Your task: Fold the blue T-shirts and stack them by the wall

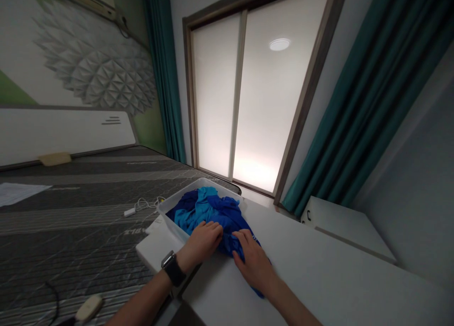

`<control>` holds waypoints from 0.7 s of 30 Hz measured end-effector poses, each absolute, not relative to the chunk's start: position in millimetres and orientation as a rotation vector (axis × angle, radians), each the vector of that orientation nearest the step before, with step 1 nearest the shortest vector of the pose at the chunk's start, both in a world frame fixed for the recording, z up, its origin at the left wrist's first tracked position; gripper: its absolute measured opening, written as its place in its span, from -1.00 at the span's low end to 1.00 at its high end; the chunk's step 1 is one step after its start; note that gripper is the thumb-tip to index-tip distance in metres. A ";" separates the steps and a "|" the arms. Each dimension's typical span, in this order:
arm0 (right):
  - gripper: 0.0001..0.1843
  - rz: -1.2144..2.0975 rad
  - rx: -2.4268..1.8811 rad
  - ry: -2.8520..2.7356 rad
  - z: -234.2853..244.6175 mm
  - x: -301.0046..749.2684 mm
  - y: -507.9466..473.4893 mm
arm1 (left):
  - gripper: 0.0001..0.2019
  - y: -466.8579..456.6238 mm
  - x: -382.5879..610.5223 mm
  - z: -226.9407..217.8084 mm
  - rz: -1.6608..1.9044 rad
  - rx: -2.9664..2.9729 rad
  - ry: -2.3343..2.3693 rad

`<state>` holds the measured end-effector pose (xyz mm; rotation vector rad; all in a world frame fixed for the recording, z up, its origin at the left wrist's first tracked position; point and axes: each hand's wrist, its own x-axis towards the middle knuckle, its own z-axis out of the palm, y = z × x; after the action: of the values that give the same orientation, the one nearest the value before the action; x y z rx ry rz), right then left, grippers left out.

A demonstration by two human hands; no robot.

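A crumpled blue garment [213,217] in two shades of blue lies in a translucent plastic bin [172,217] and spills over its near rim. My left hand [202,243], with a black-strapped watch [173,268] on the wrist, curls onto the fabric at the bin's near edge. My right hand [253,264] grips the same cloth a little to the right, and a fold of it hangs below that palm. The bin stands at the edge of a white table [301,264]. Its near corner is hidden behind my hands.
Left of the table lies a grey patterned mattress [71,222], holding a white charger with cable [136,207], a paper sheet [19,193] and a cream plug [88,309]. A white cabinet [340,226] stands at right, beyond the table. Frosted glass doors and teal curtains fill the back.
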<state>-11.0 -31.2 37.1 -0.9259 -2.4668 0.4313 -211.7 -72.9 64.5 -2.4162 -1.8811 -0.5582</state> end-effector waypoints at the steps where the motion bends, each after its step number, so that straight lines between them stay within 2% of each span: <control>1: -0.42 0.408 -0.930 -2.489 37.2 -19.2 -29.4 | -0.86 -75.2 -206.3 65.2 -0.588 -2.402 -1.874; 4: -0.15 0.335 -0.953 -2.508 36.9 -36.9 -21.7 | -0.85 -86.7 -190.3 67.2 -0.822 -2.427 -1.865; 6: -0.12 0.332 -0.942 -2.518 38.0 -40.8 -16.9 | -0.84 -95.4 -182.0 68.9 -0.977 -2.497 -1.841; 12: -0.47 0.418 -1.025 -2.529 38.6 -9.4 -14.4 | -0.83 -102.4 -180.6 71.2 -1.088 -2.437 -1.818; 18: -0.42 0.572 -1.108 -2.296 25.5 62.7 -21.5 | -0.21 -81.6 -173.0 53.7 -0.739 -2.485 -1.736; 21: -0.51 0.638 -1.055 -2.176 24.1 98.3 -28.8 | -0.15 -66.6 -153.6 43.5 -0.653 -2.499 -1.786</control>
<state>98.3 -28.8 24.1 -1.0551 -2.1757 0.6377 -153.6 -66.6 43.5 -2.4994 -1.7862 -0.6534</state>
